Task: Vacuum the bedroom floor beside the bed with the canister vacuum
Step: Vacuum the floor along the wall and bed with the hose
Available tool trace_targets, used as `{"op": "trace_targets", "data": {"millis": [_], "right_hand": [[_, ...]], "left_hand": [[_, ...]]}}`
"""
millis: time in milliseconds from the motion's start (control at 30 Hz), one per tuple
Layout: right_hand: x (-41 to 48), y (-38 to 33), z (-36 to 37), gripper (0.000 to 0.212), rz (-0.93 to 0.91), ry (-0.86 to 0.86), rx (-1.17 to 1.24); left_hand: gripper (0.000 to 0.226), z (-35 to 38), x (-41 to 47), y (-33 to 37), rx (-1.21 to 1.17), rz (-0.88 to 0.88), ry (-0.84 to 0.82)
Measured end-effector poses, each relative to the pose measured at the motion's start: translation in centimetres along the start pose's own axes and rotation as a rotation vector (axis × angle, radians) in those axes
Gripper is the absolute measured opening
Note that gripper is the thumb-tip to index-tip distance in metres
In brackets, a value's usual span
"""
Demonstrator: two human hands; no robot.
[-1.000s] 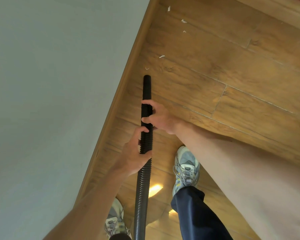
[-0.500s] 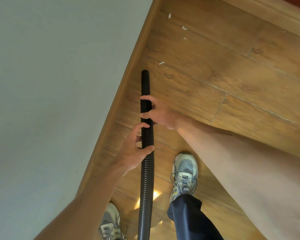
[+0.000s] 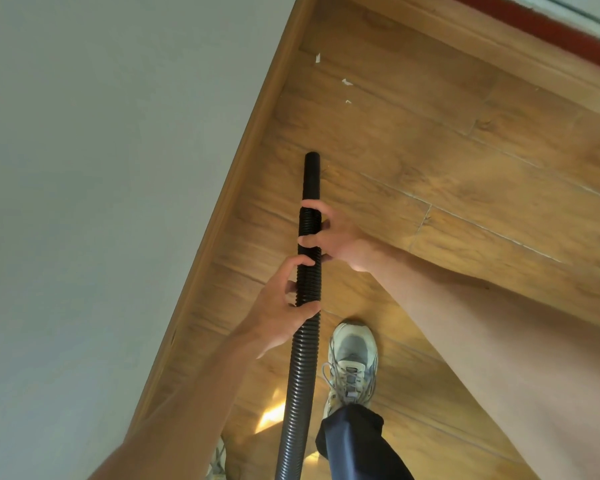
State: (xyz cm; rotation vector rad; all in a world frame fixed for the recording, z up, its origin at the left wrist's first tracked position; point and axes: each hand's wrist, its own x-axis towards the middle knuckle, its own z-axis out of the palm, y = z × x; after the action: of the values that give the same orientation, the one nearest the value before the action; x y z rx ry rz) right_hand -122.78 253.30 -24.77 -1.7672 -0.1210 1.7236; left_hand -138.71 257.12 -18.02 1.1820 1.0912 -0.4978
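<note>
1. Evidently unfinished: white scraps (image 3: 346,82) lie on the wood floor (image 3: 430,150) ahead of the vacuum hose (image 3: 303,358), whose open tip sits near the floor's edge along the bed frame (image 3: 248,161)
2. Left hand (image 3: 274,310) wraps the ribbed hose; right hand (image 3: 333,237) grips it just above, nearer the tip

Pale wall (image 3: 101,168); wooden baseboard (image 3: 252,133); wood-plank floor (image 3: 465,168).

Navy trouser leg (image 3: 355,441); grey-and-white trainer (image 3: 352,358) with pale laces; second trainer (image 3: 219,459) barely showing at the bottom edge
</note>
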Motion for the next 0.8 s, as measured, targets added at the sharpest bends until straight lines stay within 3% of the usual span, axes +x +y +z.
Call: {"op": "trace_targets", "data": {"millis": [133,800], "right_hand": [[0.4,-1.3,-0.5,0.08,-0.003,-0.002,0.007],[-5.0,-6.3,-5.1,0.078,0.002,0.122,0.088]], "left_hand": [[0.058,-0.2,0.4,1.0,-0.003,0.001,0.022],[0.056,2.0,-2.2,9.5,0.026,0.038,-0.034]]}}
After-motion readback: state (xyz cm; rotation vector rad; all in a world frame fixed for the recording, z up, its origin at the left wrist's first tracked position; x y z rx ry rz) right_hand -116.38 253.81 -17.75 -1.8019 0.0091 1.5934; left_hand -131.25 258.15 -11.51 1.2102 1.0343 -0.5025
